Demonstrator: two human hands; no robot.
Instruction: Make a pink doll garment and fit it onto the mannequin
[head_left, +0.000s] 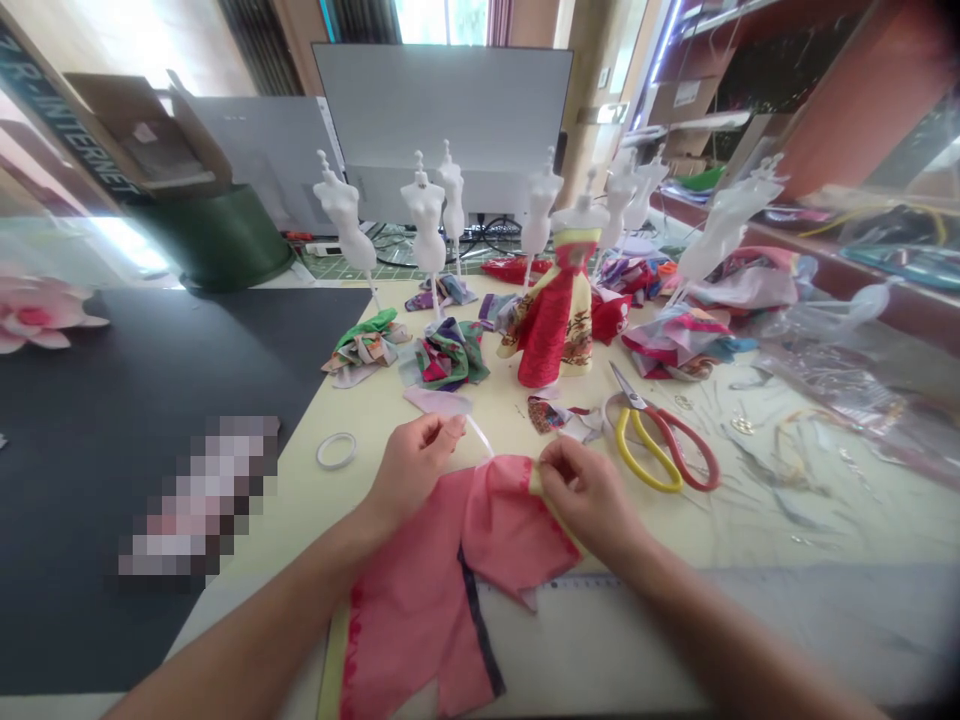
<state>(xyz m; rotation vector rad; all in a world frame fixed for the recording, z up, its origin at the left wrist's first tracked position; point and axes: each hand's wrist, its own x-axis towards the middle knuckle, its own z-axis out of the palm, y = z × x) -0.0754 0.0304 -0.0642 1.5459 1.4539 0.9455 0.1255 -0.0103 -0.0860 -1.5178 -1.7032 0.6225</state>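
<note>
- The pink cloth lies below and between your hands, on the pale yellow tabletop; its upper right part is folded.
- Your right hand has its fingers curled, thumb and forefinger closed on the cloth's yellow-edged corner.
- Your left hand pinches one end of a white strip between thumb and fingertips, and the strip slants down to the cloth's top edge (how it joins there is too small to tell).
- Your forearms rise from the lower corners and angle inward, the hands near each other at about one height.
- Just beyond your right grip lie scissors, blades pointing away from you.
- A white ring rests left of your left hand.
- Past both grips stand a red-and-cream dress on its form and, around it, bare white mannequins.
</note>
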